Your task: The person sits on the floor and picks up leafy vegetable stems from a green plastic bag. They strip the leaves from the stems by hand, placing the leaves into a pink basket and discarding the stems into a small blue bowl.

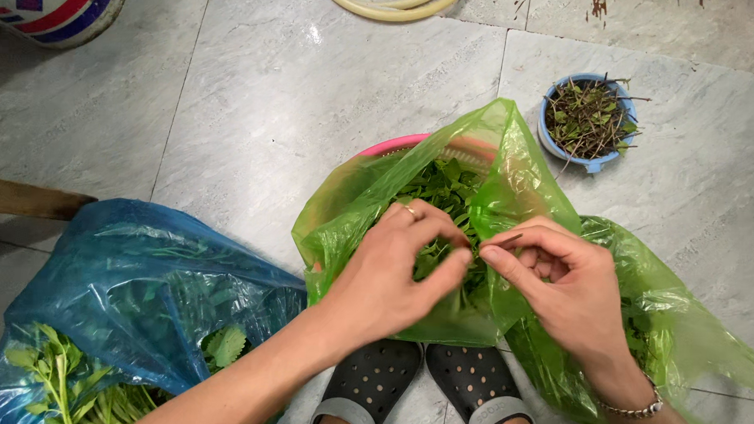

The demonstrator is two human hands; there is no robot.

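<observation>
In the middle of the frame, the left hand [383, 279] reached open into the leaves [445, 189] in the green bag [512, 183]; the right hand [558, 281] pinched a thin stem [503, 240]. The loose bag could fold over the leaves. The blue bag [132, 287] at lower left and the small bowl [589, 119] at upper right crowded the floor [298, 84].

I see all of this from one camera on my head, aimed almost straight down past my chest to the tiled floor [314, 93]. It sits close: my left hand [391, 275] and right hand [558, 281] fill the middle, my forearms enter from the bottom edge, and my shoes [425, 385] lie directly below. The far floor runs to the top edge. No second view overlaps it.
</observation>
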